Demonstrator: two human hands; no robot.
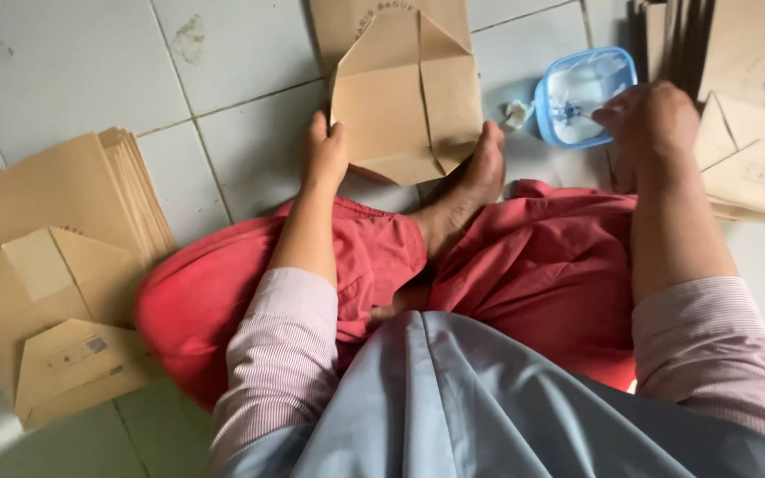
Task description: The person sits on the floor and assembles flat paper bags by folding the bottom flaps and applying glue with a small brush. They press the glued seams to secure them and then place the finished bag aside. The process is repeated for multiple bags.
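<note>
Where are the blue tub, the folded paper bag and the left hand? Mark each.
blue tub (549,96), head view, on its left rim.
folded paper bag (382,111), head view, on its left flap.
left hand (323,152), head view, on its back.

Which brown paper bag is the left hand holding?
The part-folded brown paper bag ahead on the tiles, its flaps open, gripped by the left hand; the others lie stacked aside.
</note>
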